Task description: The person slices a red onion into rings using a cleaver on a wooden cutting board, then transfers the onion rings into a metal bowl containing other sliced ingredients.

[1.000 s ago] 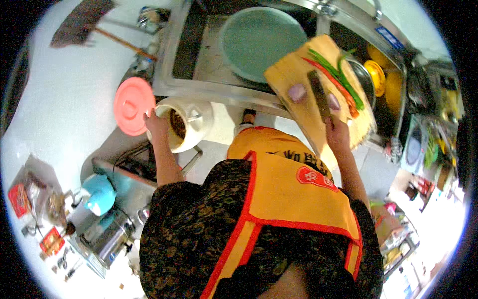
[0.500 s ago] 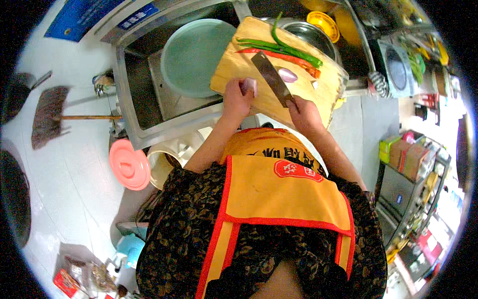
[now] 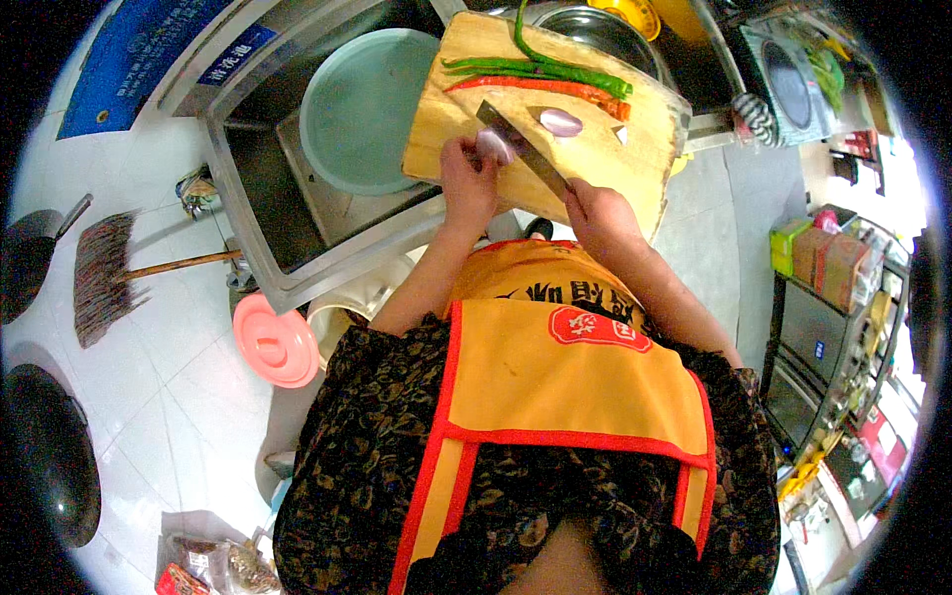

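Observation:
My left hand [image 3: 468,193] is closed on a pale purple onion piece [image 3: 495,147] at the left part of a wooden cutting board [image 3: 615,183]. In my right hand [image 3: 605,220] is the handle of a kitchen knife [image 3: 526,151]. Its blade slants up and left, the far end right beside the held onion; whether it touches cannot be told. Another purple onion piece [image 3: 560,122] lies on the board beyond the blade, with a small white piece [image 3: 621,133] to its right. Green chillies [image 3: 585,79] and a red chilli [image 3: 526,83] lie across the far side.
The board spans a metal sink [image 3: 273,188] holding a round pale green basin [image 3: 372,109]. Beyond it are a metal bowl [image 3: 605,40] and a yellow basket [image 3: 635,14]. A pink lid [image 3: 276,342], a broom [image 3: 104,283] and shelving [image 3: 808,327] stand around me.
The knife blade has swung down and left, close to the onion in my left hand, and now shows narrower. The whole view has shifted and turned slightly.

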### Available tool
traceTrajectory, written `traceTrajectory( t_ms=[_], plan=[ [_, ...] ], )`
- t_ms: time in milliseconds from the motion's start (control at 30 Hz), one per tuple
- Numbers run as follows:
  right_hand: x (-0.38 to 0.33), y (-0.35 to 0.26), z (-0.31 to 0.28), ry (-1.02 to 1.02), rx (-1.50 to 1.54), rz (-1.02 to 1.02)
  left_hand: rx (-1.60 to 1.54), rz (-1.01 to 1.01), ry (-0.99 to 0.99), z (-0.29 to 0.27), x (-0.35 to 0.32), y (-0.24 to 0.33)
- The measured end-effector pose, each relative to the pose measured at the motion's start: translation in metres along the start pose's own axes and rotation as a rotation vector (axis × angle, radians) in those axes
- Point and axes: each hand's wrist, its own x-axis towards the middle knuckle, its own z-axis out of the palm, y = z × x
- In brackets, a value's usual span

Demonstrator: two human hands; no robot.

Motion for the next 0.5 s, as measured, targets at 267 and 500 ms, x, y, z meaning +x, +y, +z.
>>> traceTrajectory(
  t_ms=[267, 500],
  plan=[
    [0.0024, -0.0029, 0.0016, -0.074, -0.016, 0.004, -0.384, -0.284, -0.081, 0.0061, -0.0021, -0.0082],
    [0.0044, -0.0089, -0.0004, -0.109, -0.029, 0.013, -0.384, -0.226, -0.067, 0.0046, 0.0004, -0.0096]
  ],
)
